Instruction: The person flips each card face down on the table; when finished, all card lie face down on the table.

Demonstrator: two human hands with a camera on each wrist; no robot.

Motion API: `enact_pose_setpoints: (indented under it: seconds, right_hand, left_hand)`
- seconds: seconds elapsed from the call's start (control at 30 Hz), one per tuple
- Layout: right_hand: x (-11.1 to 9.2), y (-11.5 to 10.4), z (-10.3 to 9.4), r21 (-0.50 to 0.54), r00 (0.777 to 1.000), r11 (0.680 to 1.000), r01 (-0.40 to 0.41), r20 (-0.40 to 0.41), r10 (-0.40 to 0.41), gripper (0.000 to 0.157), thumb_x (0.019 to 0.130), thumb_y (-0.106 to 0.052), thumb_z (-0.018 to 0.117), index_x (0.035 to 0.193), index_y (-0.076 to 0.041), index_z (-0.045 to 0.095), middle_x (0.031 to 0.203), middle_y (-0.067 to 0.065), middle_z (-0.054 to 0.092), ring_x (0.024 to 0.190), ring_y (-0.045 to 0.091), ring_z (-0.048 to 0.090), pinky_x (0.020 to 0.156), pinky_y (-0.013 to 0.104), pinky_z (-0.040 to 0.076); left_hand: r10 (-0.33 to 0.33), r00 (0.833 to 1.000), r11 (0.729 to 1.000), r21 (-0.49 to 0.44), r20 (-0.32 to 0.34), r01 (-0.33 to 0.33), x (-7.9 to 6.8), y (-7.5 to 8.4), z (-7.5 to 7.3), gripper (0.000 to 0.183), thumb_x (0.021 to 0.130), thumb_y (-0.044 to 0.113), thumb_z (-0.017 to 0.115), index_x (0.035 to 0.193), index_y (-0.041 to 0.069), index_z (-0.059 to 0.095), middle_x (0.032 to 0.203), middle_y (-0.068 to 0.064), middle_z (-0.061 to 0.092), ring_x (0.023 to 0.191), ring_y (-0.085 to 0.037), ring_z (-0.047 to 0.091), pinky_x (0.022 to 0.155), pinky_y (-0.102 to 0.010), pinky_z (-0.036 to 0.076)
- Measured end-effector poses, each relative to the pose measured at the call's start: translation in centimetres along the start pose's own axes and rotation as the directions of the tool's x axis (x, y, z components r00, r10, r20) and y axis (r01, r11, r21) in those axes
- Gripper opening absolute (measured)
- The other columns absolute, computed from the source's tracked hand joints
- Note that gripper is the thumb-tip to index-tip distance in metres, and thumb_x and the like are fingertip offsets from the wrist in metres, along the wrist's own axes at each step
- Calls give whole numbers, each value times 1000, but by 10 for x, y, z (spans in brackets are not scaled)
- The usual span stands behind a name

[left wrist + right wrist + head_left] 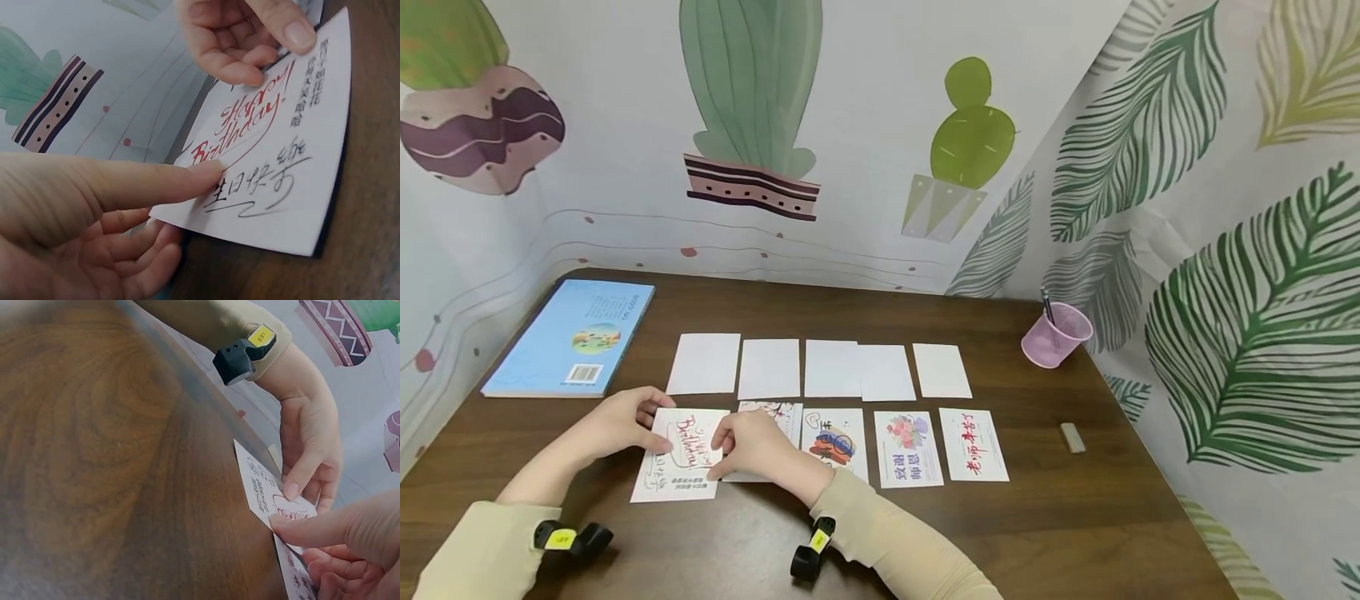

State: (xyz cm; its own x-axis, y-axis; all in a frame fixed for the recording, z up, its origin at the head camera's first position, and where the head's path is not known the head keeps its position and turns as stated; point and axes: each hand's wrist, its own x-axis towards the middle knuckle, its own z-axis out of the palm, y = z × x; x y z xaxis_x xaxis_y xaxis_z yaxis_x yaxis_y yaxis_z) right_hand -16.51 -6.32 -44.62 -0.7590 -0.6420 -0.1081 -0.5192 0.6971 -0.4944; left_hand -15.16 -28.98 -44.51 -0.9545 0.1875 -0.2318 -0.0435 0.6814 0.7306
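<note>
Both hands hold a white card [673,483] with red "Happy Birthday" lettering at the left end of the front row. My left hand [628,423] pinches its left side; in the left wrist view the thumb [187,180] presses the printed face and the fingers pass behind. Opposite, my right hand [760,447] pinches the right edge, with its thumb [306,530] on the face. Partly covered by the right hand is a blossom card [786,412]. Further right lie a card with a colourful painted design [835,442], a bouquet card [910,450] and a card with red characters [973,446].
Behind runs a row of several blank white cards [769,368], two of them touching or overlapping. A blue book [568,337] lies at the back left. A pink mesh pen cup [1054,337] and a small pale block [1072,437] stand toward the table's right edge.
</note>
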Motion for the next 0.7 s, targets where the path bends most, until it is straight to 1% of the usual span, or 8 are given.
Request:
enact_pose_setpoints:
  seconds: [0.1,0.2,0.3,0.43,0.5,0.6,0.7]
  right_hand:
    - [0,1,0,8,1000,1000,-5,0,5,29,68,-30,90,85,-18,70,67,-16,53,61,-5,45,59,7,34]
    - [0,2,0,17,1000,1000,-12,-6,12,29,68,-30,90,84,-19,69,67,-17,53,62,-5,46,60,7,34]
    - [0,2,0,23,1000,1000,-12,-14,12,29,68,-30,90,84,-19,70,68,-17,55,63,-6,46,61,7,34]
    - [-1,3,0,36,1000,999,-2,-22,3,28,68,-30,90,85,-18,70,68,-16,56,62,-6,46,61,7,34]
    - [0,4,1,36,1000,999,0,-23,1,28,68,-30,90,85,-18,70,68,-16,56,62,-6,46,61,6,34]
    - [0,4,1,35,1000,999,-2,-26,2,28,69,-30,89,85,-19,70,68,-17,55,62,-6,46,61,6,34]
    - [0,3,2,34,1000,999,-5,-28,6,25,71,-31,87,86,-19,71,68,-18,57,63,-7,47,61,6,34]
  left_hand:
    - [-8,999,996,-86,44,12,-2,0,-1,66,76,11,82,126,-15,47,104,-19,65,87,-21,62,70,-29,53]
    - [-22,995,982,-185,102,41,-5,1,-1,73,82,12,77,134,-19,37,112,-23,66,88,-20,65,72,-28,55]
    - [-1,987,958,-282,161,47,-7,0,-1,72,86,13,73,134,-24,33,114,-25,67,87,-17,68,75,-28,58]
    - [53,974,925,-379,222,36,-10,-4,-2,66,89,10,69,130,-28,34,110,-21,70,87,-15,70,77,-28,59]
    - [71,967,909,-416,246,39,-11,-6,-2,66,89,7,68,131,-29,32,110,-21,70,89,-14,70,78,-30,59]
    - [87,960,894,-445,265,42,-12,-9,-4,65,88,3,66,130,-30,29,110,-20,70,90,-14,71,79,-31,60]
    - [90,959,884,-465,268,46,-14,-10,-5,63,89,2,65,130,-31,30,111,-20,70,91,-14,71,80,-33,60]
